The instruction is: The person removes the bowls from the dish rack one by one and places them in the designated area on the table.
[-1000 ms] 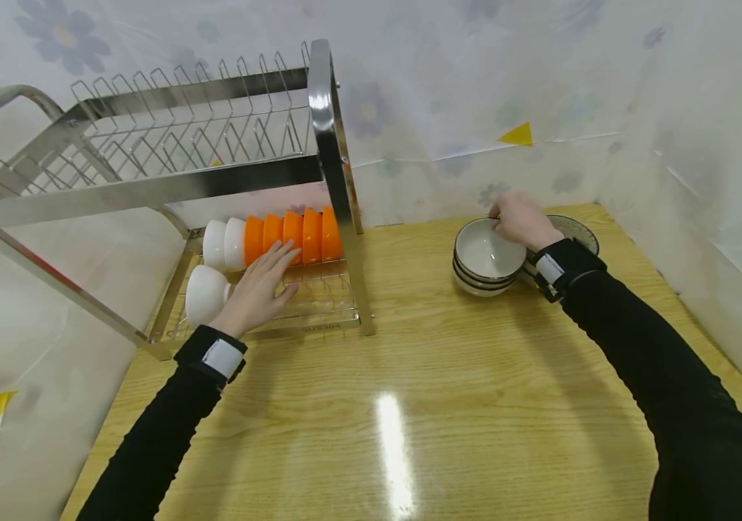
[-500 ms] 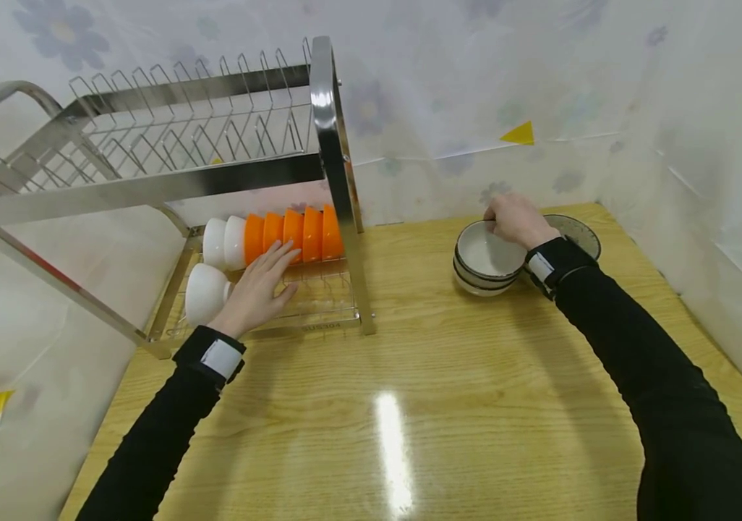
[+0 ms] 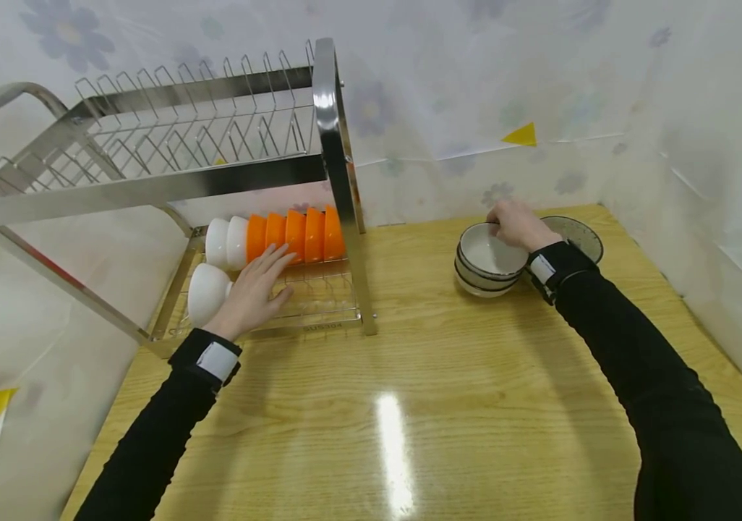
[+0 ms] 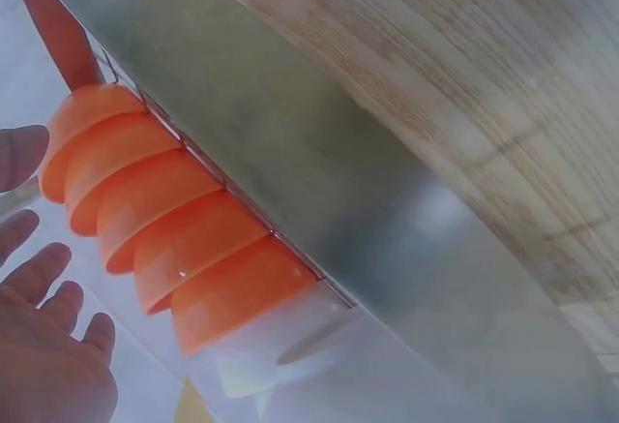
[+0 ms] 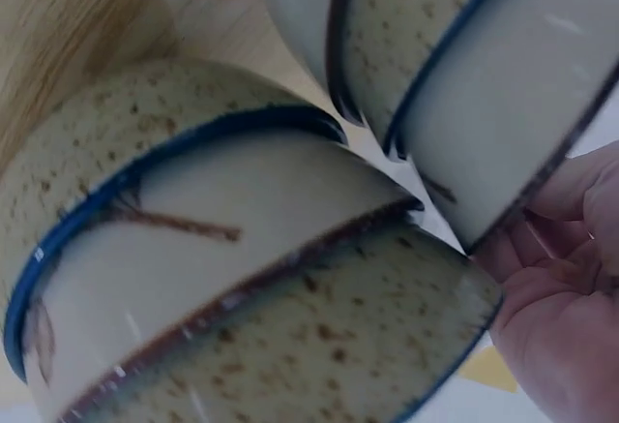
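My right hand (image 3: 521,226) pinches the rim of the white bowl (image 3: 488,252) on top of a small stack. In the right wrist view its curled fingers meet that white bowl's (image 5: 513,94) edge. Beside it stands a second stack, with a speckled greenish bowl (image 5: 338,326) uppermost, mostly behind my hand in the head view. My left hand (image 3: 247,293) reaches over the lower rack shelf with spread, relaxed fingers, near a row of nested orange bowls (image 3: 296,235). Whether it touches them I cannot tell. White bowls (image 3: 226,242) continue that row; another white bowl (image 3: 207,293) sits in front.
A two-tier steel dish rack (image 3: 215,177) stands on the left of the wooden table (image 3: 371,405), its upper tier lined with wire dividers. Its right-hand post (image 3: 345,166) rises between my hands. Patterned white sheeting (image 3: 429,87) hangs behind and at the sides.
My right hand and forearm have shifted slightly left, with the fingers still at the bowl's rim. My left hand stays nearly where it was.
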Motion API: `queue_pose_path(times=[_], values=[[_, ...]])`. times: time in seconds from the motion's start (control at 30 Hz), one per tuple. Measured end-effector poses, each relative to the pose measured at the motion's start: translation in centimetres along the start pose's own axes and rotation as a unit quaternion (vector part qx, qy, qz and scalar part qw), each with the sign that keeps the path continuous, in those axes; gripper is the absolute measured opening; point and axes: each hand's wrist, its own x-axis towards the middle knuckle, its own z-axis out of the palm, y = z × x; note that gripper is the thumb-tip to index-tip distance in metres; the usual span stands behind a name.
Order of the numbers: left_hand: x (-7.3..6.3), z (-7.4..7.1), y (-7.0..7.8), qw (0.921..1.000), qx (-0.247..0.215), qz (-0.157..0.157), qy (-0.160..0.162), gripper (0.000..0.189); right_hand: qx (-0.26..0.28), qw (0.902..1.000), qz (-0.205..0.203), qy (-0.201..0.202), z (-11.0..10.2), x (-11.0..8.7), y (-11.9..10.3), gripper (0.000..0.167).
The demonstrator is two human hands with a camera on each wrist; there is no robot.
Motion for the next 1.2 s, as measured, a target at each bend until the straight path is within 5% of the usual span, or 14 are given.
queue_pose_path(times=[1.0,1.2], values=[[-0.40,-0.19,-0.30,0.9989,0.007,-0.037,-0.027,0.064,0.027,0.9996,0.002,-0.011,0.77,0.10,0.66,0.021],[-0.60,-0.39,-0.70,0.9969,0.012,-0.073,-0.028,0.065,0.054,0.9984,-0.008,-0.010,0.21,-0.34,-0.03,0.038]])
